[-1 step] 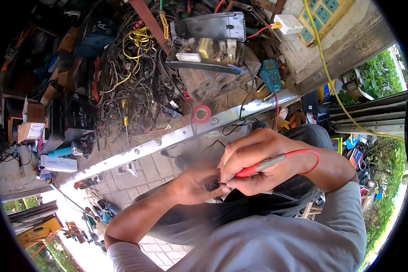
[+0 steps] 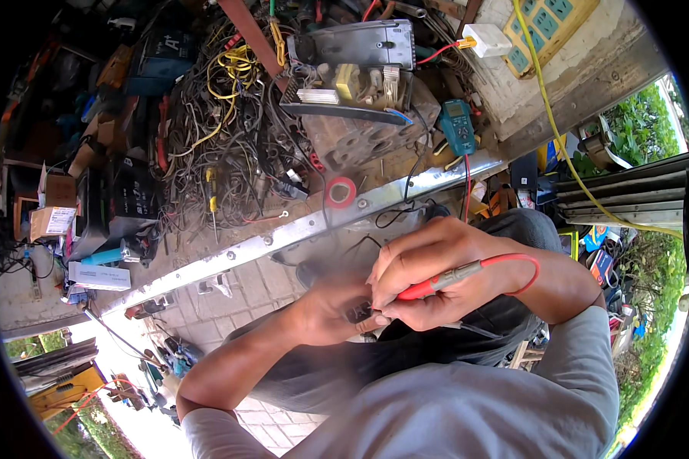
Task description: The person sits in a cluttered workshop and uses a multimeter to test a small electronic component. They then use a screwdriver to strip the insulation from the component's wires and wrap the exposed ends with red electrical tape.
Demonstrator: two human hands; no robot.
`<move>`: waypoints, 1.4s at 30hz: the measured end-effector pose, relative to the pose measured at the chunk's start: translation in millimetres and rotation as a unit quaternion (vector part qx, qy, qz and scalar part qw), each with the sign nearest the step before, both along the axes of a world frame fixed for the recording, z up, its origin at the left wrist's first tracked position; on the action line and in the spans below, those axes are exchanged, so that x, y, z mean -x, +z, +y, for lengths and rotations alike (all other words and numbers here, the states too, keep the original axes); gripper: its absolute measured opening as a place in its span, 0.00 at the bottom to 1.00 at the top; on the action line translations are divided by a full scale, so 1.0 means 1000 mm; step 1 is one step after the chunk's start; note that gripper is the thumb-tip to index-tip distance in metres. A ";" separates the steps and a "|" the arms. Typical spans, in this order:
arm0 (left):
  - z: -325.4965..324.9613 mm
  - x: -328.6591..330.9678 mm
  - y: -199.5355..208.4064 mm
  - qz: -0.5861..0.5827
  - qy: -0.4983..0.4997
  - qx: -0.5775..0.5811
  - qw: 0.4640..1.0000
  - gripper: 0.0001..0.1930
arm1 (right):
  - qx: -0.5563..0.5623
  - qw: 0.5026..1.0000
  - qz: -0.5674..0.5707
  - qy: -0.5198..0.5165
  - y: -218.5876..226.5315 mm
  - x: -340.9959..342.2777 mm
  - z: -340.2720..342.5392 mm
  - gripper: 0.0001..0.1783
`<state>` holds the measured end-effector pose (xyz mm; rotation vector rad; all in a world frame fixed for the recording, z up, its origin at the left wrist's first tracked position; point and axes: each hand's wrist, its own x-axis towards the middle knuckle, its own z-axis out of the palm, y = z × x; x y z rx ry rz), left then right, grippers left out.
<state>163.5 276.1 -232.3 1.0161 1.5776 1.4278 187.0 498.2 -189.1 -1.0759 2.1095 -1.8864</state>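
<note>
Over my lap, my right hand [image 2: 440, 268] is closed round a red multimeter probe [image 2: 429, 286] with a grey collar. Its red lead loops back past my wrist. My left hand [image 2: 333, 310] grips a small dark part [image 2: 357, 311] whose kind I cannot make out. Both hands meet there, and the probe's tip is hidden between the fingers. A thin dark lead [image 2: 478, 330] sticks out below my right hand. On the bench edge lies the teal multimeter [image 2: 458, 126], a red lead running down from it.
An opened device with an exposed circuit board [image 2: 352, 88] rests on a metal block [image 2: 360, 141]. Red tape [image 2: 340, 193] and a yellow screwdriver [image 2: 212, 191] lie near the metal bench edge [image 2: 260, 241]. Tangled wires [image 2: 237, 130] cover the left. A yellow cable [image 2: 551, 115] hangs at right.
</note>
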 end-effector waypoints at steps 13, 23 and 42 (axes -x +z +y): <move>0.000 -0.007 -0.001 -0.040 0.060 -0.044 0.996 0.12 | 0.015 1.000 0.027 -0.004 -0.001 -0.001 -0.002 0.08; 0.000 -0.008 -0.001 -0.034 0.048 -0.050 0.997 0.11 | 0.026 0.998 0.058 -0.002 -0.002 -0.002 0.001 0.12; -0.002 -0.004 -0.005 -0.067 0.053 -0.007 0.996 0.16 | 0.099 0.995 0.025 -0.004 -0.004 0.000 -0.003 0.08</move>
